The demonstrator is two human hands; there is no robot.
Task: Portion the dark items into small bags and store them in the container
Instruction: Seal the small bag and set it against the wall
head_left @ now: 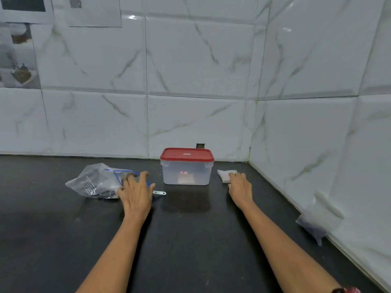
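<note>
I see a clear plastic container (186,175) with a red lid (187,154) standing closed on the dark surface (190,240), near the tiled wall (190,70); a small red-and-white sticker (183,172) sits on its front and a raised mark on the lid, but I cannot read either one. To its left lies a crumpled clear zip bag (95,181) with a blue seal line and white print on its side, too small to read, and dark items (99,194) show through the plastic. My left hand (136,192) is spread, fingers straight and apart, over the right end of that bag; the fingertips look to be touching the seal edge, and it grips nothing. A small pale green tag-shaped piece (159,193) lies on the surface just beside the thumb, between the bag and the container. My right hand (240,187) lies relaxed on the other side of the container, fingers loosely extended, the tips resting on a flat stack of small white bags (226,175), not curled round it. Printed sheets (21,53) with pictures hang on the wall at upper left, their text blurred. Another clear bag (315,225) leans against the right wall, well apart from both hands. A small dark opening (200,145) shows in the wall behind the lid.
</note>
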